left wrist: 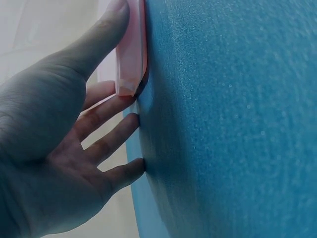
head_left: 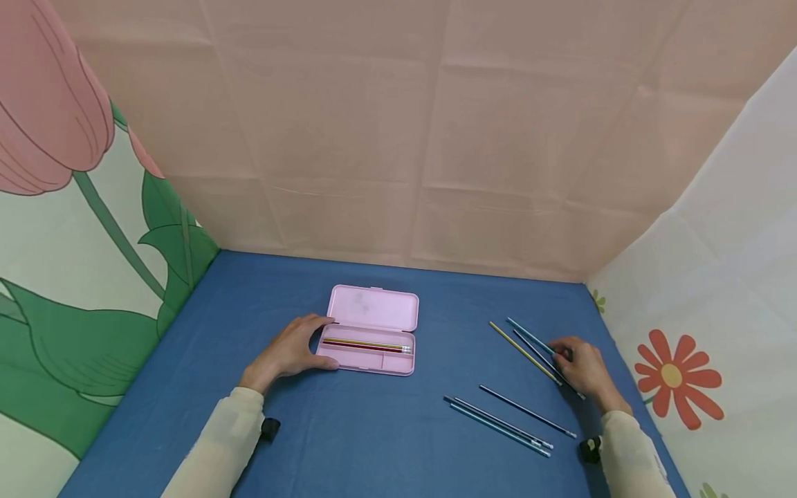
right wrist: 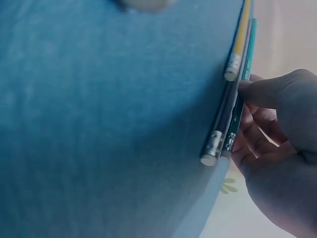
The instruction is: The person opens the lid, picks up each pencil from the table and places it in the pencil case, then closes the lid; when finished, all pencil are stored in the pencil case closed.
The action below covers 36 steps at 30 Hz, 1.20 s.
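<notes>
A blue surface (head_left: 349, 443) carries an open pink box (head_left: 361, 358), its lid (head_left: 373, 308) toward 12 o'clock, pencils (head_left: 364, 344) inside. The left hand (head_left: 289, 353), spread wide, grips the box's 9 o'clock end. At 3 o'clock from it, the right hand (head_left: 585, 370), nearly closed, pinches a teal pencil (right wrist: 250, 49) beside two others (right wrist: 240, 39); more pencils (head_left: 528, 411) lie at 4 o'clock.

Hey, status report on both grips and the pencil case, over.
Left grip holding pink pencil case at its left end. Right grip pinching teal pencil. Case open, pencils inside. Possible snag: yellow pencil, dark pencil close alongside.
</notes>
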Each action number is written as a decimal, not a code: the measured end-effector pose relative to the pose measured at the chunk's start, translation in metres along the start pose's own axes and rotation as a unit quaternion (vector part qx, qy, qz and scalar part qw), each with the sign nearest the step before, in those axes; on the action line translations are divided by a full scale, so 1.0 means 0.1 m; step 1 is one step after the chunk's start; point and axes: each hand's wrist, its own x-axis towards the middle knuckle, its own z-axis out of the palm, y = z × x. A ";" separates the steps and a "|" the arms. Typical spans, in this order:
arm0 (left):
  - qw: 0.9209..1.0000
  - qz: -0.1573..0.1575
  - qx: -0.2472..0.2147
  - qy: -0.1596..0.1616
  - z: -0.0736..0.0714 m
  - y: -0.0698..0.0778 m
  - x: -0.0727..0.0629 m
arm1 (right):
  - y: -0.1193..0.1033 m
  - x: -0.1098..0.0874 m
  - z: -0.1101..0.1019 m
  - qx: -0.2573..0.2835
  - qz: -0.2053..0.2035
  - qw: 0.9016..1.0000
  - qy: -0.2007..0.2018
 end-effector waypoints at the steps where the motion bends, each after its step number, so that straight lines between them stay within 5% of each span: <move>1: 1.000 0.000 -0.001 -0.001 0.00 0.00 0.00 | 0.00 0.00 0.00 0.000 0.001 1.000 0.002; 15: 1.000 -0.001 -0.001 -0.003 -0.01 -0.01 0.01 | -0.42 0.04 -0.02 0.018 -0.093 0.994 0.050; 36: 1.000 -0.002 -0.007 -0.004 0.00 0.00 0.00 | -1.30 0.24 0.37 0.044 -0.186 0.981 -0.014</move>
